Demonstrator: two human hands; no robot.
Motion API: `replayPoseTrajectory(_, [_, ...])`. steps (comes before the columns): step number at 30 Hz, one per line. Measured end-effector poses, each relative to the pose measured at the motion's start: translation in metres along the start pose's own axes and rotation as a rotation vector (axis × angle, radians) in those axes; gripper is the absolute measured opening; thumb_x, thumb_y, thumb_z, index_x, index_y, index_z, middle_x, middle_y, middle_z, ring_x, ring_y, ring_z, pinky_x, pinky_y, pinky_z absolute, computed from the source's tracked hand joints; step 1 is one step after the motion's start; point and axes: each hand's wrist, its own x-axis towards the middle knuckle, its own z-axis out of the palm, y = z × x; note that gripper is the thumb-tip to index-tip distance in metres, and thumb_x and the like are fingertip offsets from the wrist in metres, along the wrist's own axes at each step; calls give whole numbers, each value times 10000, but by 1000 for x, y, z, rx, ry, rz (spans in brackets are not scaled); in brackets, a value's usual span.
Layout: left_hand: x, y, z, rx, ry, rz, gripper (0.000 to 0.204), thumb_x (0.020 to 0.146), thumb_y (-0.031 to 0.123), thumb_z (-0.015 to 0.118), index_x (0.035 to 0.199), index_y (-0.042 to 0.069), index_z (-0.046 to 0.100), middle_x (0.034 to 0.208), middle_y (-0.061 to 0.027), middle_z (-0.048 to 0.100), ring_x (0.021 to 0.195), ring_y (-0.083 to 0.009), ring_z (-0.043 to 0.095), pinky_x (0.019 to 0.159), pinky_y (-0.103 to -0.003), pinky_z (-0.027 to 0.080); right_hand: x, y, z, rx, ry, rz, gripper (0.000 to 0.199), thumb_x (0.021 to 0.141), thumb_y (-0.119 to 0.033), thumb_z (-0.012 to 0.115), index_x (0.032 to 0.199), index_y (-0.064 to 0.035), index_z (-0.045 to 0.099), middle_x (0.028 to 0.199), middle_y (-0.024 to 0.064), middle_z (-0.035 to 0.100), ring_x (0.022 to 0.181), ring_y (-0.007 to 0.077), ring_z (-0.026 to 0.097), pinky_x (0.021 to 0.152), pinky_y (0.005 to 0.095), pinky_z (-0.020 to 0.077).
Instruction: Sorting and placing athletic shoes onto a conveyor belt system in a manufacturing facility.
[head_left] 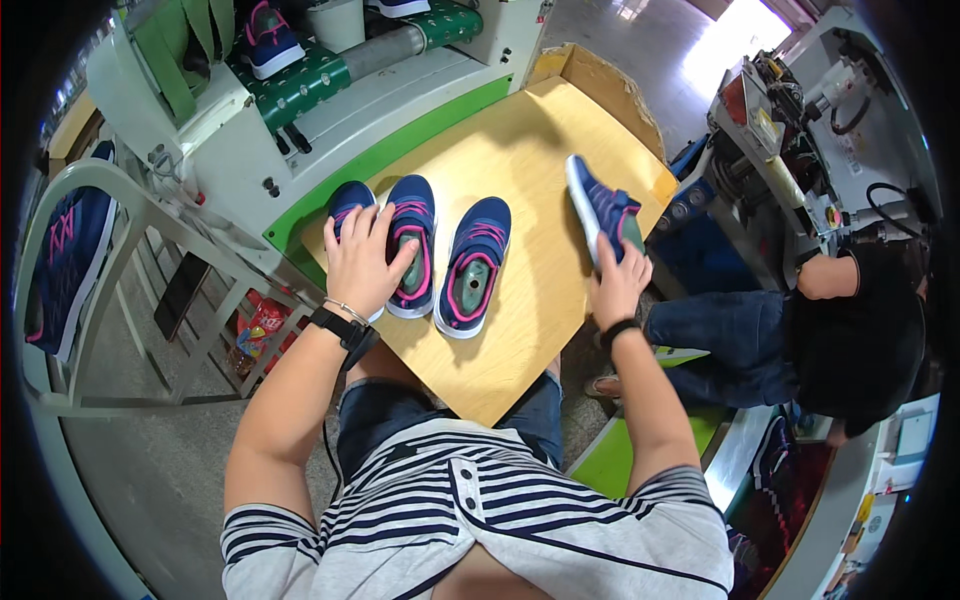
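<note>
My left hand (365, 262) lies with spread fingers over the leftmost navy sneaker (350, 195), hiding most of it. Its thumb reaches the opening of a second navy sneaker (412, 195) with pink laces. Just right of that pair stands a third sneaker (487, 215), upright, with pink lining and a grey-green last (472, 287) inside. At the table's right side, my right hand (620, 280) is closed round the heel end of another navy sneaker (604, 207). That one is tilted, its white sole turned left and its toe pointing away.
The shoes rest on a wooden tabletop (505, 375). Beyond its left edge, a machine with a green conveyor belt (310, 90) carries more shoes. A metal rack (130, 225) stands left, with a sneaker (70, 260). Someone in black (860, 330) is at a machine on the right.
</note>
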Motion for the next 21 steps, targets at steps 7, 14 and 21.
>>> replayPoseTrajectory(7, [-26, 83, 22, -565, -28, 225, 842, 875, 275, 700, 1525, -21, 254, 1552, -243, 296, 1470, -391, 251, 1194, -473, 227, -70, -58, -59, 783, 145, 208, 879, 730, -222, 856, 1472, -74, 409, 1417, 210, 440, 1357, 381, 384, 1139, 486, 303])
replayPoseTrajectory(14, [-18, 82, 53, -954, -143, -216, 966, 727, 42, 698, 1558, 42, 205, 1451, -263, 395, 1359, -386, 409, 1140, -419, 336, -48, -43, -26, 1174, -45, 483, 685, 803, -173, 806, 1386, 29, 510, 1284, 188, 620, 1184, 238, 603, 1006, 330, 465])
replayPoseTrajectory(21, [26, 57, -85, -1829, -226, -573, 723, 799, -21, 666, 1471, 21, 403, 1204, -132, 625, 1070, -218, 644, 895, -332, 536, -114, -75, -63, 967, -21, 346, 460, 831, -104, 736, 1250, 9, 585, 1149, 175, 615, 1083, 325, 604, 960, 394, 461])
